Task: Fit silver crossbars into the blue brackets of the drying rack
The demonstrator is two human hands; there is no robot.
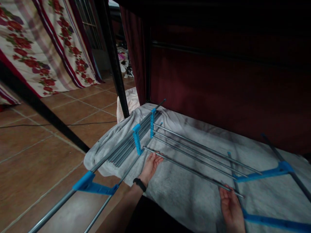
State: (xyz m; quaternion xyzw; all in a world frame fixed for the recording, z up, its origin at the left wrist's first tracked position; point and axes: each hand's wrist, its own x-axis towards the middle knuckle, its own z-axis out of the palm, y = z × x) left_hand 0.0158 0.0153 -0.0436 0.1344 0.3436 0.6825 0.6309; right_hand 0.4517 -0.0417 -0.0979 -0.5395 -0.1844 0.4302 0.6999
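A metal rack with grey rods (194,152) and blue plastic connectors (136,138) lies on a grey blanket (184,191). My left hand (150,165), with a black band on the wrist, holds the left end of the nearest loose rod (191,171) close to a blue connector. My right hand (230,207) grips the same rod's right end, fingers curled under it. The rod spans between both hands, just above the blanket.
A bundle of spare rods (128,145) lies by the left connector. Blue corner brackets (93,187) (267,173) join longer tubes. A dark red cloth wall (230,84) stands behind, a black post (116,71) to the left, over tiled floor (36,152) and a floral curtain (43,42).
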